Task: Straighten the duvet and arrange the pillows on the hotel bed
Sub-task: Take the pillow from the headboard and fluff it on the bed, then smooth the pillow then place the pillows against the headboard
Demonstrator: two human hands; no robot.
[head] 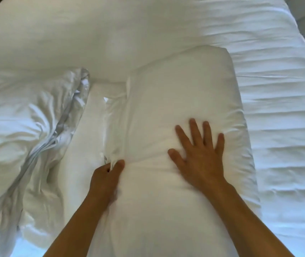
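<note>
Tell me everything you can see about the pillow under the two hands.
The pillow is white, plump, soft-looking cloth, lying flat and lengthwise on the wrinkled sheet. Its case hangs loose along the left edge in folds. The right hand presses flat on it, fingers spread; the left hand pinches the loose case edge. A crumpled duvet lies to its left.

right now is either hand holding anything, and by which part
The left hand pinches the loose pillowcase flap along the side edge of the pillow. The right hand only presses flat on the pillow's top.
</note>
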